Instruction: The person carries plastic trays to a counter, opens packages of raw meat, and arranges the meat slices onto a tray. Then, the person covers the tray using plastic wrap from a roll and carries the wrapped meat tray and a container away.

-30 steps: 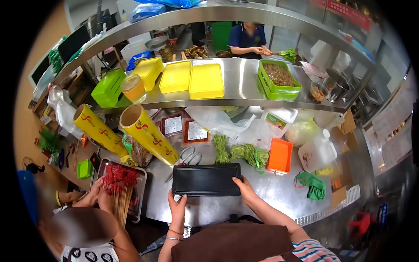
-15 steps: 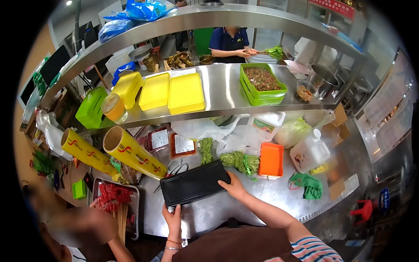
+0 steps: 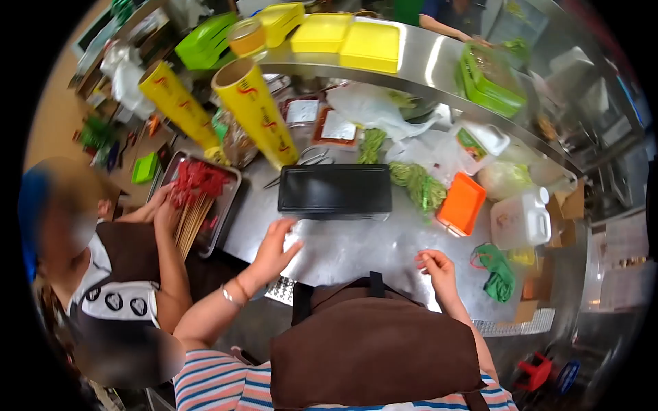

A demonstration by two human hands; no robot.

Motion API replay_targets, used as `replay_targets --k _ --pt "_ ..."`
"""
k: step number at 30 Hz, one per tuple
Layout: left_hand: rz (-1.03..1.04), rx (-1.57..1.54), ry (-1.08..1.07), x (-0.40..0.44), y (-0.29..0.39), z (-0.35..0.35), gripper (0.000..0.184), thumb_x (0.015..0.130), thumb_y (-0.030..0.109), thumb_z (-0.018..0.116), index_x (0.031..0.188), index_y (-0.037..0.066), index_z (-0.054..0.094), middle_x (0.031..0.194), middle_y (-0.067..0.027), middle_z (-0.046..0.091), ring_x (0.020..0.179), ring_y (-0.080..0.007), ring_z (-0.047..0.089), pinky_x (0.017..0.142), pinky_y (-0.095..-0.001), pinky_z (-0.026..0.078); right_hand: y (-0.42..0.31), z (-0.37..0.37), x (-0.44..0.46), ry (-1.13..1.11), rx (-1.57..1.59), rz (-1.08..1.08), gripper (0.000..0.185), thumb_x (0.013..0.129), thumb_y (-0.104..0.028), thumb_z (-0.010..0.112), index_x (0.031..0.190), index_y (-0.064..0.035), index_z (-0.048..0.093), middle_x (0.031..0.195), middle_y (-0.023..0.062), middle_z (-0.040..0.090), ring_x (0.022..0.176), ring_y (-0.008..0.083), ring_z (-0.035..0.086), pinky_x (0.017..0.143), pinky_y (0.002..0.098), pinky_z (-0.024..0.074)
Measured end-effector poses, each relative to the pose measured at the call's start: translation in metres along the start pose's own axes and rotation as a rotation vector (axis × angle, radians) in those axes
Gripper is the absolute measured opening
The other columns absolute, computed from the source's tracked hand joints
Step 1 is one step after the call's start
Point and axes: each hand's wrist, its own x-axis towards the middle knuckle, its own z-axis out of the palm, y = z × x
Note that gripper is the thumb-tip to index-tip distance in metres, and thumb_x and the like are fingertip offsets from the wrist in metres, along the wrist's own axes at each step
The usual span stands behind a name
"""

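1. One head view: black box (image 3: 334, 190) sits flat on counter (image 3: 343, 250), scissors (image 3: 319, 155) just behind.
2. Left hand (image 3: 274, 250): empty, fingers spread, by box's near left corner; can't tell if touching.
3. Right hand (image 3: 437, 268): empty, half-open, fingers loosely curled, apart from box.
4. Green bundle (image 3: 418, 185) between box and orange tray (image 3: 462, 203).

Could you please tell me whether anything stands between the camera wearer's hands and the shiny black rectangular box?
Nothing visible does. The bare left hand is by the box's near left corner, though contact is unclear; only smooth silver-grey steel counter shows between the bare right hand and the box.
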Motion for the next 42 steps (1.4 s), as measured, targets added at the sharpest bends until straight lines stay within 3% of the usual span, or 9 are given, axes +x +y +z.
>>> replay_targets --k 5,10,15,21,26,29,33,35,42 --pt "-0.121 0.076 0.444 0.055 -0.059 0.001 0.047 0.083 0.016 0.064 0.124 0.002 0.048 0.119 -0.0146 0.048 0.097 -0.0231 0.056 0.08 -0.0321 0.048 -0.014 0.046 0.07 0.03 -0.302 -0.355 0.032 0.087 -0.02 0.059 0.109 0.0034 0.059 0.103 0.0133 0.062 0.092 0.0216 0.058 0.082 0.0312 0.0457" --pt "-0.259 -0.371 0.347 0.08 -0.093 0.022 0.04 0.088 0.016 0.059 0.121 -0.006 0.052 0.112 -0.0124 0.06 0.093 -0.0176 0.059 0.082 -0.0292 0.047 -0.004 0.079 0.129 0.148 -0.606 -0.398 0.045 0.085 -0.027 0.06 0.116 0.0045 0.055 0.116 0.025 0.055 0.109 0.0363 0.052 0.092 0.041 0.0412" --pt "-0.314 -0.186 0.357 0.075 -0.073 0.021 0.037 0.087 0.007 0.057 0.122 -0.005 0.052 0.119 -0.0128 0.057 0.108 -0.0177 0.054 0.09 -0.0274 0.042 0.019 0.09 0.134 0.219 -0.48 -0.484 0.04 0.084 -0.022 0.062 0.116 0.0014 0.057 0.11 0.0227 0.057 0.103 0.0356 0.054 0.091 0.0392 0.0421" --pt "-0.096 -0.607 0.531 0.061 -0.009 0.006 0.045 0.089 0.001 0.051 0.133 -0.004 0.041 0.128 -0.0126 0.05 0.112 -0.0182 0.05 0.094 -0.0275 0.039 -0.02 0.088 0.085 0.206 -0.131 -0.411 0.039 0.086 -0.02 0.062 0.12 -0.0017 0.056 0.099 0.014 0.056 0.093 0.0225 0.055 0.081 0.0307 0.0453" --pt "-0.202 -0.725 0.187 -0.025 0.02 0.057 0.055 0.086 0.0 0.055 0.136 0.002 0.033 0.117 -0.0084 0.049 0.096 -0.0132 0.052 0.081 -0.0255 0.045 -0.029 0.015 -0.02 0.23 -0.201 -0.335 0.036 0.085 -0.008 0.063 0.118 0.0024 0.056 0.095 0.0067 0.051 0.087 0.0136 0.053 0.064 0.0208 0.0487" --pt "-0.343 -0.777 -0.023 -0.041 0.029 0.104 0.054 0.087 -0.001 0.056 0.136 0.005 0.034 0.111 -0.0103 0.051 0.098 -0.0158 0.056 0.081 -0.0266 0.047 0.022 -0.027 -0.05 0.329 -0.26 -0.071 0.033 0.085 -0.007 0.061 0.117 0.0021 0.057 0.098 0.0037 0.052 0.091 0.0111 0.051 0.075 0.0228 0.043" --pt "-0.246 -0.527 -0.11 -0.022 0.023 0.12 0.047 0.083 0.002 0.06 0.128 0.004 0.046 0.118 -0.0157 0.051 0.101 -0.0262 0.057 0.083 -0.0308 0.048 0.102 -0.044 -0.034 0.461 -0.406 -0.192 0.031 0.078 -0.005 0.065 0.109 0.0013 0.06 0.102 0.0118 0.053 0.091 0.0216 0.053 0.081 0.0311 0.0447" --pt "0.187 0.144 0.119 -0.017 0.043 0.102 0.042 0.078 0.005 0.064 0.119 0.005 0.055 0.118 -0.0169 0.051 0.105 -0.0293 0.055 0.084 -0.0345 0.048 0.094 -0.04 -0.03 0.503 -0.617 -0.25 0.034 0.076 -0.003 0.064 0.109 -0.0005 0.06 0.114 0.0151 0.049 0.105 0.0293 0.048 0.092 0.036 0.0395" --pt "-0.036 -0.298 0.236 0.029 0.035 0.063 0.033 0.08 0.005 0.063 0.112 0.005 0.06 0.107 -0.0124 0.057 0.096 -0.0233 0.059 0.079 -0.0314 0.05 0.053 -0.023 -0.032 0.484 -0.809 -0.45 0.037 0.078 -0.005 0.061 0.115 -0.0047 0.056 0.123 0.0177 0.045 0.116 0.0345 0.041 0.098 0.0412 0.0348"
